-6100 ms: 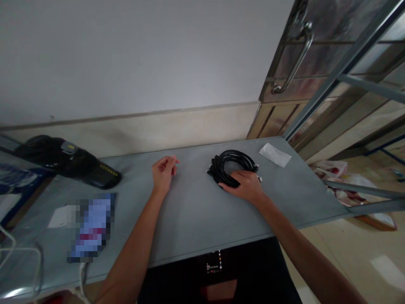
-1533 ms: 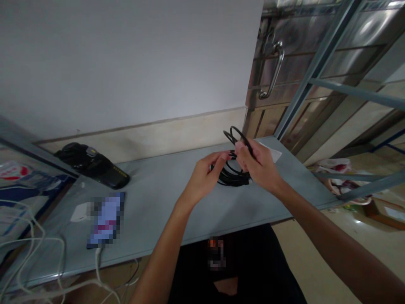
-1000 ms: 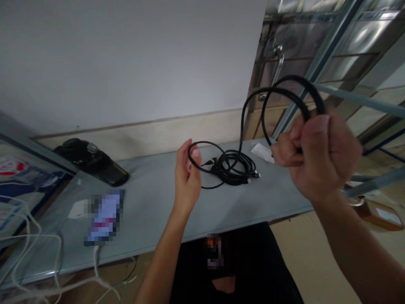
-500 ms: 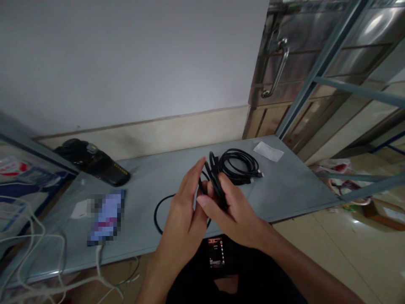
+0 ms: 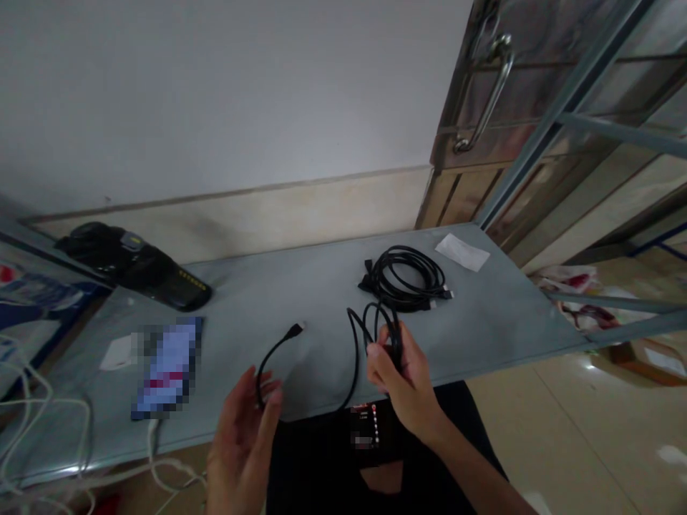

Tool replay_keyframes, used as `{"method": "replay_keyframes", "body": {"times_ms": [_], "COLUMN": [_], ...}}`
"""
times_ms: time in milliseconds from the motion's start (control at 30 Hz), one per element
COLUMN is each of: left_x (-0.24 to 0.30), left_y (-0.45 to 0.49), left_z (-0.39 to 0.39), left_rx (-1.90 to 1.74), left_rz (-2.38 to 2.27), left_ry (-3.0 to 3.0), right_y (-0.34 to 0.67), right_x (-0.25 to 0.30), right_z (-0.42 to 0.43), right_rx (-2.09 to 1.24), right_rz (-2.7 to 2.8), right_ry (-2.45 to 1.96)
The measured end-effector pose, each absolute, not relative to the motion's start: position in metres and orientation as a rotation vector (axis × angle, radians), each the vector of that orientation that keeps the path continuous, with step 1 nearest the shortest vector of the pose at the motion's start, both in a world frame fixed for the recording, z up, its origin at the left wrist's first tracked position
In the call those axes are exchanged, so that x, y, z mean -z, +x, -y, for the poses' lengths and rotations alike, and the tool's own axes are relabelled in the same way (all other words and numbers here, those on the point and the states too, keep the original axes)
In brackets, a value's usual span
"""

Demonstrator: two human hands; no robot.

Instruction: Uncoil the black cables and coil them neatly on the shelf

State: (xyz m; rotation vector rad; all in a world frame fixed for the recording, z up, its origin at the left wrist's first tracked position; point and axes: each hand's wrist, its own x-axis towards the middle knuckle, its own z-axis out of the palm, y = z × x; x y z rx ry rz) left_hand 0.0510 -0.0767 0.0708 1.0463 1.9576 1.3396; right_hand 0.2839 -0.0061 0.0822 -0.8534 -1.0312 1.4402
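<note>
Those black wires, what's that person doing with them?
A person is handling a black cable at the near edge of a grey table. Part of it is bunched in the grip of the right hand. The left hand, loosely curled, is at a stretch ending in a plug; how firmly it holds is hard to tell. A coil of black cables lies on the table, with no hand on it.

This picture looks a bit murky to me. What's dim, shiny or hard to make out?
In the head view, the light is dim and fine detail soft; in the head view, glints show on the metal door handle and the tabletop's near left edge; in the head view, coarse squares mask a bluish flat item, and the black plug beyond the left hand lacks crisp detail.
</note>
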Motion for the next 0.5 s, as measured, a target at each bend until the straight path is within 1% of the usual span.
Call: {"method": "replay_keyframes", "body": {"times_ms": [67,167,233,333,433,500], "left_x": [-0.076,-0.092,-0.100,-0.106,-0.106,-0.105], "left_y": [0.066,0.095,0.113,0.131,0.136,0.130], "left_z": [0.090,0.097,0.092,0.079,0.071,0.070], "left_rx": [-1.315,-1.208,-1.160,-1.213,-1.227,-1.184], "left_rz": [-1.814,-1.668,-1.605,-1.590,-1.585,-1.569], "left_ry": [0.867,0.923,1.042,1.193,1.195,1.134], "right_y": [0.276,0.267,0.266,0.273,0.288,0.303], "right_x": [-0.073,-0.068,-0.071,-0.082,-0.092,-0.092], "right_z": [0.012,0.021,0.025,0.027,0.028,0.028], "right_rx": [-1.446,-1.443,-1.425,-1.286,-1.166,-1.142], "right_rz": [0.982,0.999,1.127,1.459,1.701,1.717], "right_ry": [-0.831,-0.844,-0.870,-0.882,-0.898,-0.948]}}
